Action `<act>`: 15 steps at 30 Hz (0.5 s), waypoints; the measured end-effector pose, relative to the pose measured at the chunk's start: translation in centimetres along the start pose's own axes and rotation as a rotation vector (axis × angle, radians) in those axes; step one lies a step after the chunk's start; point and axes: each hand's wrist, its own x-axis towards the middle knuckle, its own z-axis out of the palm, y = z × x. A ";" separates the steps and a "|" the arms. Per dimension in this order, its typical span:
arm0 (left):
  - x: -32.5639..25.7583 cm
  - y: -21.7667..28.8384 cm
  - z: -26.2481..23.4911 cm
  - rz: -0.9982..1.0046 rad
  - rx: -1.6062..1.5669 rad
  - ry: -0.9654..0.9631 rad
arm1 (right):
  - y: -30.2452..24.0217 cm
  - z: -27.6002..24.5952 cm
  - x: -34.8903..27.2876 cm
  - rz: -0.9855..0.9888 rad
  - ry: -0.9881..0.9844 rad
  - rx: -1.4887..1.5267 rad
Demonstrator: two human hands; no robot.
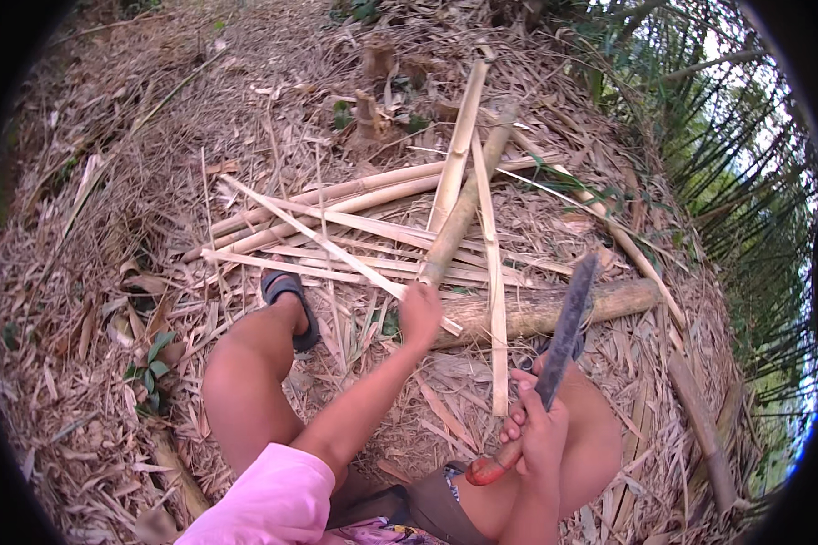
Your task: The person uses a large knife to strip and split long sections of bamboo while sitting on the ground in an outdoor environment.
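My left hand (418,313) is closed around the near end of a round bamboo pole (463,213), which slants away from me to the upper right. Its near end lies by a thick log (554,312). A pale split bamboo strip (336,250) runs close against the same hand; whether the fingers also grip it, I cannot tell. In my right hand (538,431) is a machete (568,331), its dark blade pointing up and away and its reddish handle end by my thigh. Split bamboo pieces (458,145) and a long strip (493,282) lie beside the pole.
Longer bamboo poles (336,209) lie across the ground beyond my left foot (291,304). Dry leaves and husks cover the slope. Cut stumps (368,118) stand at the back, a thin pole (641,259) lies at the right, and green bamboo growth (727,182) rises past it.
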 end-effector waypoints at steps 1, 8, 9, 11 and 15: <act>-2.4 2.3 0.4 -0.050 0.102 -0.241 | -0.1 -0.2 0.0 0.014 -0.025 0.024; -11.8 3.9 3.7 -0.061 0.335 -0.766 | 0.1 -1.4 -0.4 -0.014 0.001 0.157; -12.1 1.8 5.1 -0.096 0.269 -0.793 | 0.1 -1.2 -0.5 -0.026 -0.011 0.169; -12.6 -0.4 6.9 -0.349 -0.103 -0.950 | 0.2 -1.2 -0.5 -0.045 -0.032 0.195; -13.2 -0.1 7.1 -0.633 -0.653 -1.080 | 0.0 -1.5 -0.7 -0.048 -0.025 0.226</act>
